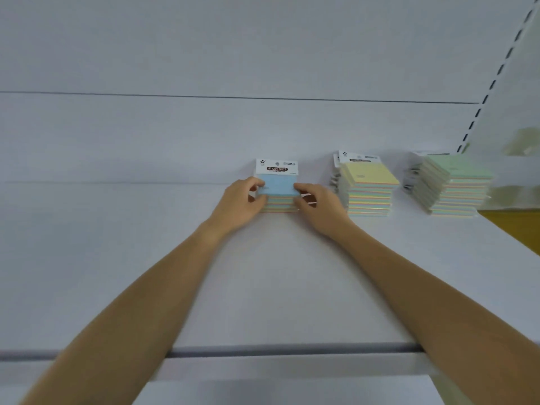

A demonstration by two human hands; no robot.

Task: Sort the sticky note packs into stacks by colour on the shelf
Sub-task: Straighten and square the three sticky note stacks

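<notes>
Blue pack (279, 184) header: "STICKY NOTE". Your left hand (241, 204) and right hand (317, 206) fingers (301, 188) curl round its stack (279, 204), apparently gripping.

left grip (242, 201) curled, clasping | right grip (317, 206) curled, clasping
</notes>
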